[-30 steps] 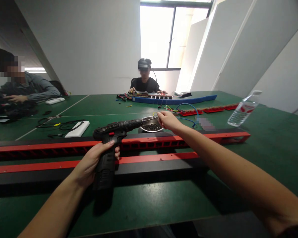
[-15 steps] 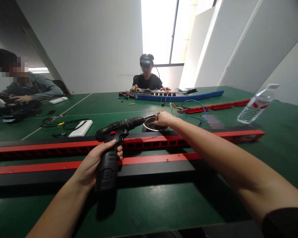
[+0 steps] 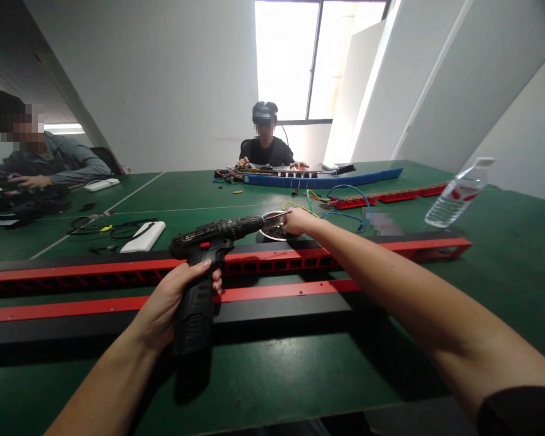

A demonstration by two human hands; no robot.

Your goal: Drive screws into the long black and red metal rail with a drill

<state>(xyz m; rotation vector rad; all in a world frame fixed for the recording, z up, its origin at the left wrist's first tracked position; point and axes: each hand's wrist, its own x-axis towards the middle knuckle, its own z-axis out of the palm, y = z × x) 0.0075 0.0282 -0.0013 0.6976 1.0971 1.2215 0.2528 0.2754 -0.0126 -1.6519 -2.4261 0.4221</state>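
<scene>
A black cordless drill (image 3: 204, 242) is gripped by its handle in my left hand (image 3: 175, 290), fingers wrapped round it. Its slim bit points right, above the rim of a metal bowl (image 3: 277, 239). Small dark pieces, like screws, lie in that bowl. My right hand (image 3: 300, 222) reaches into the bowl with curled fingers; the fingertips are hidden, and what they hold I cannot make out. Below the drill and my arms run two long red and black bars, a far bar (image 3: 140, 266) and a near bar (image 3: 263, 293).
A white box (image 3: 143, 236) with black cables lies left of the bowl. To the right stands a tilted-looking water bottle (image 3: 456, 197). Red strips (image 3: 384, 198), coloured wires and a blue strip (image 3: 322, 178) lie farther back. Two people sit across the green table (image 3: 272, 363).
The view has shifted slightly. My right hand stays in the bowl, its fingers tucked a little more, and the drill remains in my left hand.
</scene>
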